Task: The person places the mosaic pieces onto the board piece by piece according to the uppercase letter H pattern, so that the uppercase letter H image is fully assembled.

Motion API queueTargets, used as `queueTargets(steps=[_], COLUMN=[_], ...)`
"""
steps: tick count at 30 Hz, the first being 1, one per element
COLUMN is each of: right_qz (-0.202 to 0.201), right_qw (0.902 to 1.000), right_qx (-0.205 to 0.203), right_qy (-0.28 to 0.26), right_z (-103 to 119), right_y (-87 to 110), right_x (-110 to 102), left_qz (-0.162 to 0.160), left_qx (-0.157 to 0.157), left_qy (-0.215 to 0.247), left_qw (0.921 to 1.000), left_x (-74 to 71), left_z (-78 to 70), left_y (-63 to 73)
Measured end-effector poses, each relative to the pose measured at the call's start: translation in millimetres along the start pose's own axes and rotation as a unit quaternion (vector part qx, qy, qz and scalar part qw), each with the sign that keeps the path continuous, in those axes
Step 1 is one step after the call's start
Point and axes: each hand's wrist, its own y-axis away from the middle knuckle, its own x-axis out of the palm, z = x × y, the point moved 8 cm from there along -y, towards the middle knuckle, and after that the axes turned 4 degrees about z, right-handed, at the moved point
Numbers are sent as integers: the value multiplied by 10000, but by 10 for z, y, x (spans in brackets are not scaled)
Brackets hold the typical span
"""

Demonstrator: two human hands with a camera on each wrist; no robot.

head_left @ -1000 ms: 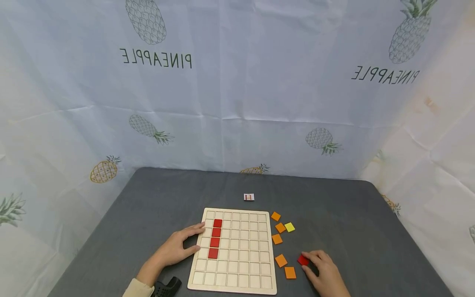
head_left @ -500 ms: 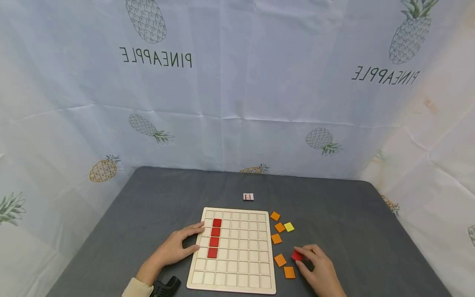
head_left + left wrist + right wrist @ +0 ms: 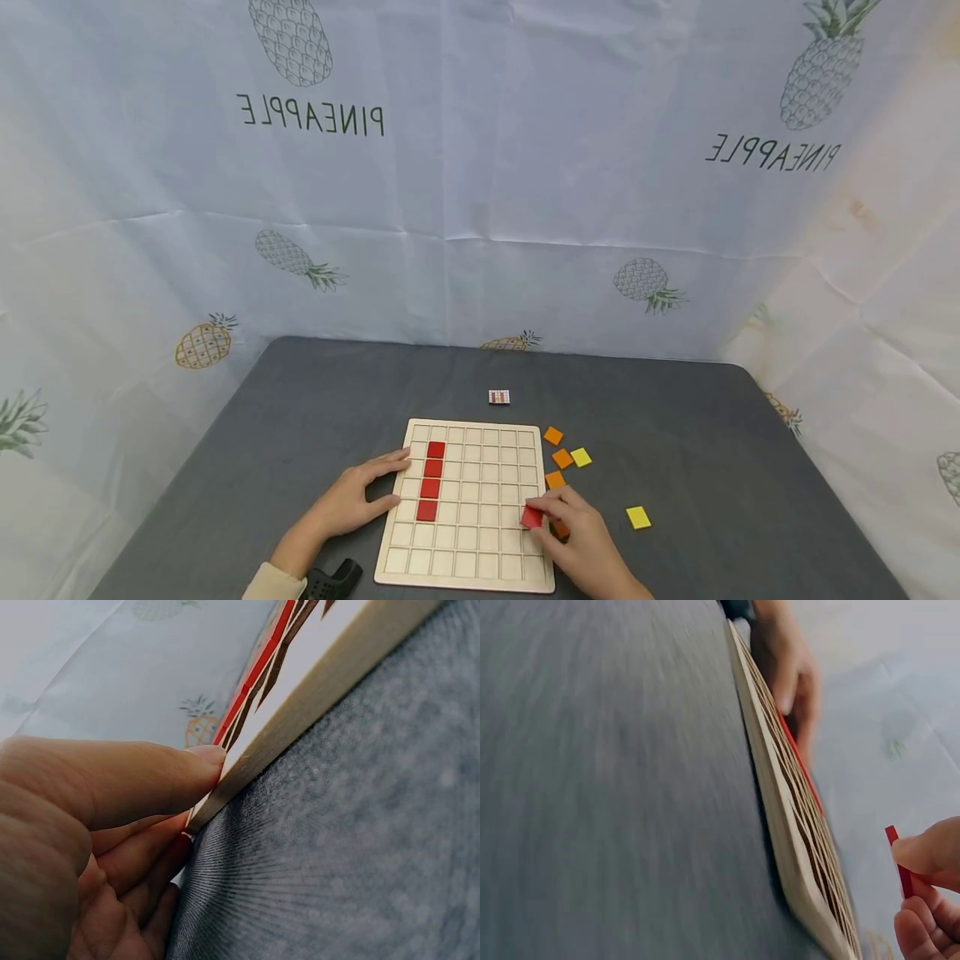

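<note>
A pale wooden grid board (image 3: pixel 480 558) lies on the table, with several red square tiles (image 3: pixel 431 487) in one column of cells near its left side. My left hand (image 3: pixel 348 502) rests at the board's left edge, thumb and fingertips touching the rim with the fingers fairly straight. Over the board's right edge, my right hand (image 3: pixel 581 537) pinches another red tile (image 3: pixel 532 517) between thumb and fingers. In the right wrist view this held red tile (image 3: pixel 898 862) is raised above the board, seen edge-on.
Several orange tiles (image 3: pixel 553 436) lie along the board's right side, some partly hidden by my right hand. One yellow tile (image 3: pixel 581 457) sits beside them, another yellow tile (image 3: pixel 638 517) farther right. A small patterned card (image 3: pixel 498 397) lies beyond the board on the dark table (image 3: pixel 675 433).
My right hand has carried the red tile leftward from the table to over the board's right edge, uncovering a yellow tile. My left hand has stayed at the board's edge.
</note>
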Motion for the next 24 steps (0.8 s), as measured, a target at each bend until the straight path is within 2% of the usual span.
queueTargets(steps=[5, 8, 15, 24], right_qz=[266, 394, 952, 984], right_qw=[9950, 9909, 9854, 9816], right_qx=[-929, -1255, -1384, -1630], right_qy=[-262, -267, -263, 144], right_z=[276, 401, 584, 758], right_y=[-85, -139, -281, -398], right_x=[264, 405, 731, 979], left_qz=[-7, 46, -13, 55], left_qx=[22, -35, 45, -72], left_qy=[-25, 3, -34, 35], left_qw=[10000, 10000, 10000, 10000], left_x=[-11, -5, -9, -1], left_z=[-3, 7, 1, 30], left_y=[0, -3, -5, -3])
